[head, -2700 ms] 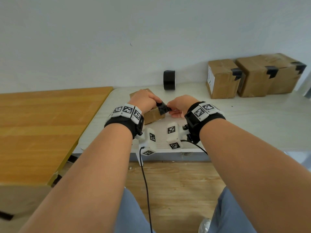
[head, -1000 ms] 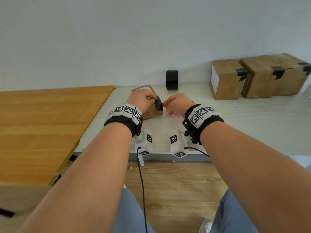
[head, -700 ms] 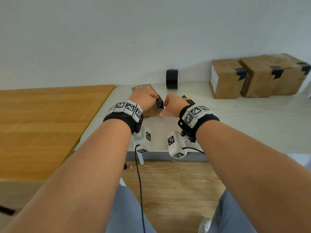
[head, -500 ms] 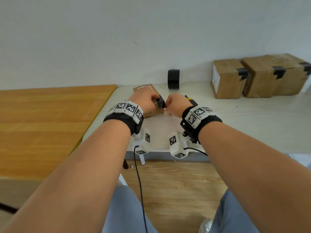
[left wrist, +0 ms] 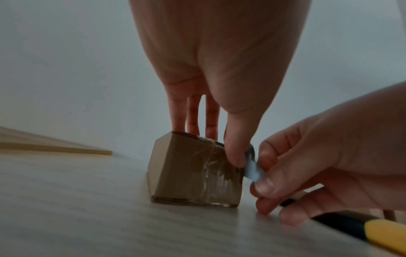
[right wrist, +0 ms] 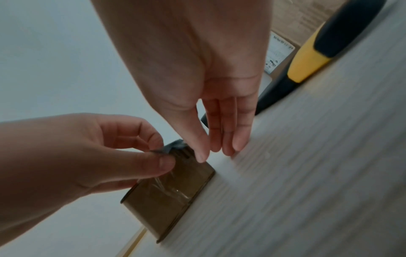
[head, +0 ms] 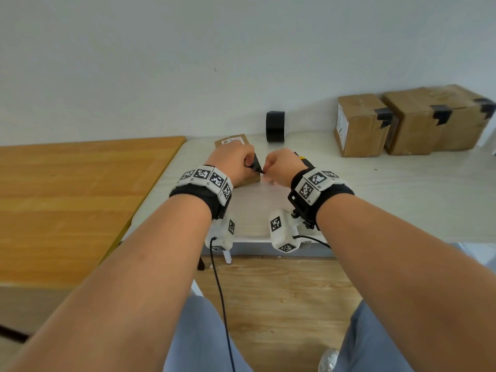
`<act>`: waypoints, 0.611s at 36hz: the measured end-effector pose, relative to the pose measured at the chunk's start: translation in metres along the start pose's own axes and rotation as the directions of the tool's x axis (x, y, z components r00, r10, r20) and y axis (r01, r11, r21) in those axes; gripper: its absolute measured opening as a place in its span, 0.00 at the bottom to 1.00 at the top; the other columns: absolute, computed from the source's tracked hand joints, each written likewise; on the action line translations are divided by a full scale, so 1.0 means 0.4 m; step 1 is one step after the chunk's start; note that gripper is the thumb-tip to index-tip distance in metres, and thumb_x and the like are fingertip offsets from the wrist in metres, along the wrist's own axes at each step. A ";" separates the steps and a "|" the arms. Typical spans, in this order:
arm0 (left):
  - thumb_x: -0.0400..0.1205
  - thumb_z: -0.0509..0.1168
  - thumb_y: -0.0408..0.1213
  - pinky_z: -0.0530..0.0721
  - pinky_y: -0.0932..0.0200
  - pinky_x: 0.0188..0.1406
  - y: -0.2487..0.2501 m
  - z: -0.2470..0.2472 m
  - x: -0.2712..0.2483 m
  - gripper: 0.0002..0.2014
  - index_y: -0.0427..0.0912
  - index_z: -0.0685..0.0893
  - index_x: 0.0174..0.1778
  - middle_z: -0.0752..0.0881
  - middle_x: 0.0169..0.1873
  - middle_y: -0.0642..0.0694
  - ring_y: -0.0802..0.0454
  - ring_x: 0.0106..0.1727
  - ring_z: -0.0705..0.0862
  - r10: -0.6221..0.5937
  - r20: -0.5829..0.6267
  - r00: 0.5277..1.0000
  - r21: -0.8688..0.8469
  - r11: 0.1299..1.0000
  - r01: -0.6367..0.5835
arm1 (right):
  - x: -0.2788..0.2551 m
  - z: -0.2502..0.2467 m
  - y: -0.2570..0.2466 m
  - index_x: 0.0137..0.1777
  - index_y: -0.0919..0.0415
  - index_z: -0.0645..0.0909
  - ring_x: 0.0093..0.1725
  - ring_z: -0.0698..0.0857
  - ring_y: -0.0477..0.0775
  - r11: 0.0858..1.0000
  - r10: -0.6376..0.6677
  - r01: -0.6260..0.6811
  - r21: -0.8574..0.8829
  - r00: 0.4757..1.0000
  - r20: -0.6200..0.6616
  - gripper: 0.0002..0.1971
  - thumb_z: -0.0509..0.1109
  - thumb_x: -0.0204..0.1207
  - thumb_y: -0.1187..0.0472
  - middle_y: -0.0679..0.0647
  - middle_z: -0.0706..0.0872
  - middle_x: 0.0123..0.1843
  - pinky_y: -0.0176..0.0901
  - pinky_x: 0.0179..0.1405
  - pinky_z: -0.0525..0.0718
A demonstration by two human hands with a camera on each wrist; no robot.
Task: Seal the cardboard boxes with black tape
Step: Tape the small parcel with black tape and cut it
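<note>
A small cardboard box (head: pixel 243 181) lies on the white table (head: pixel 402 200). My left hand (head: pixel 233 162) holds it, fingers on its top and thumb pressing a piece of black tape (head: pixel 256 166) onto its right upper corner. In the left wrist view the thumb pins the tape piece (left wrist: pixel 252 163) to the box (left wrist: pixel 189 173). My right hand (head: pixel 280 167) pinches the free end of the tape between thumb and forefinger, close beside the left thumb. The right wrist view shows the tape piece (right wrist: pixel 173 147) bent over the corner of the box (right wrist: pixel 167 200).
A roll of black tape (head: pixel 275 126) stands at the wall behind the hands. A yellow and black knife (head: pixel 303 159) lies just right of my right hand. Three taped boxes (head: pixel 359 124) stand at the back right. A wooden table (head: pixel 80 200) adjoins on the left.
The box has gone from tilted near my body to lying flat farther back. My right hand has closed in on the left thumb at the box's right corner.
</note>
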State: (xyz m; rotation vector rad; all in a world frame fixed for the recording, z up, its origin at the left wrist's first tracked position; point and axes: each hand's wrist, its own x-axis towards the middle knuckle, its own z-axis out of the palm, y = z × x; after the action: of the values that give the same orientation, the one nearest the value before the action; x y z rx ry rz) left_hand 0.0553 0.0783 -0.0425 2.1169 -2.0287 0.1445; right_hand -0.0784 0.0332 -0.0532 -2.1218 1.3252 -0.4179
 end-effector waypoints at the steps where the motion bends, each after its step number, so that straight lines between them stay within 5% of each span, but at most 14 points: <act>1: 0.76 0.69 0.41 0.70 0.59 0.41 0.000 -0.005 -0.001 0.08 0.43 0.82 0.47 0.81 0.49 0.45 0.47 0.47 0.79 -0.005 0.000 1.000 -0.015 1.000 0.005 | -0.001 -0.001 -0.001 0.35 0.58 0.78 0.46 0.83 0.55 1.000 0.002 -0.001 -0.008 1.000 0.011 0.09 0.71 0.73 0.68 0.52 0.81 0.35 0.45 0.52 0.83; 3: 0.74 0.71 0.38 0.70 0.60 0.41 -0.003 -0.015 -0.002 0.09 0.41 0.84 0.48 0.82 0.49 0.45 0.50 0.45 0.78 -0.025 -0.004 1.000 -0.058 0.998 0.025 | -0.003 -0.007 -0.004 0.45 0.61 0.83 0.50 0.85 0.57 1.000 0.015 -0.015 -0.001 1.000 0.023 0.03 0.69 0.75 0.69 0.55 0.84 0.43 0.47 0.58 0.85; 7: 0.75 0.68 0.33 0.74 0.61 0.46 -0.012 -0.028 0.000 0.10 0.43 0.87 0.51 0.86 0.51 0.47 0.49 0.51 0.82 -0.081 0.011 0.997 -0.166 0.983 0.082 | -0.004 -0.018 -0.006 0.60 0.64 0.85 0.50 0.81 0.53 1.000 0.016 -0.015 -0.020 0.998 0.052 0.14 0.65 0.77 0.72 0.55 0.84 0.51 0.44 0.57 0.83; 10: 0.77 0.62 0.32 0.78 0.61 0.56 -0.013 -0.031 0.006 0.14 0.50 0.89 0.51 0.87 0.54 0.52 0.52 0.57 0.83 -0.125 0.044 0.991 -0.215 0.968 0.131 | 0.003 -0.020 -0.010 0.61 0.64 0.84 0.52 0.82 0.54 0.999 0.034 -0.032 -0.025 0.997 0.066 0.15 0.65 0.78 0.72 0.56 0.86 0.56 0.42 0.58 0.82; 13: 0.79 0.60 0.32 0.77 0.59 0.63 -0.016 -0.033 0.009 0.17 0.51 0.89 0.56 0.87 0.59 0.52 0.53 0.61 0.82 -0.119 0.044 0.992 -0.218 0.968 0.126 | 0.021 -0.026 -0.011 0.60 0.69 0.84 0.55 0.88 0.57 0.992 0.097 -0.101 0.076 0.994 0.054 0.12 0.66 0.79 0.70 0.61 0.88 0.58 0.51 0.61 0.85; 20: 0.81 0.64 0.44 0.73 0.62 0.45 -0.024 -0.025 0.018 0.11 0.49 0.91 0.49 0.89 0.48 0.50 0.55 0.44 0.80 -0.121 0.008 0.993 -0.179 0.976 0.120 | 0.053 -0.024 0.013 0.53 0.63 0.88 0.47 0.89 0.52 0.987 0.015 -0.014 0.157 1.000 -0.003 0.08 0.70 0.78 0.66 0.58 0.90 0.48 0.45 0.55 0.88; 22: 0.81 0.65 0.44 0.74 0.61 0.46 -0.026 -0.023 0.021 0.10 0.49 0.91 0.49 0.90 0.49 0.50 0.54 0.46 0.82 -0.127 0.006 0.992 -0.175 0.977 0.126 | 0.058 -0.018 0.016 0.53 0.63 0.89 0.44 0.89 0.52 0.986 0.004 -0.003 0.165 1.000 -0.004 0.08 0.70 0.78 0.65 0.57 0.90 0.45 0.43 0.53 0.88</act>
State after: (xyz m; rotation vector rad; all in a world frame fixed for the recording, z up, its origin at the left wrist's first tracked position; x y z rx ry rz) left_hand 0.0666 0.0723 -0.0325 2.1243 -1.8237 -0.0469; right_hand -0.0761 0.0081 -0.0526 -1.9819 1.2519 -0.5134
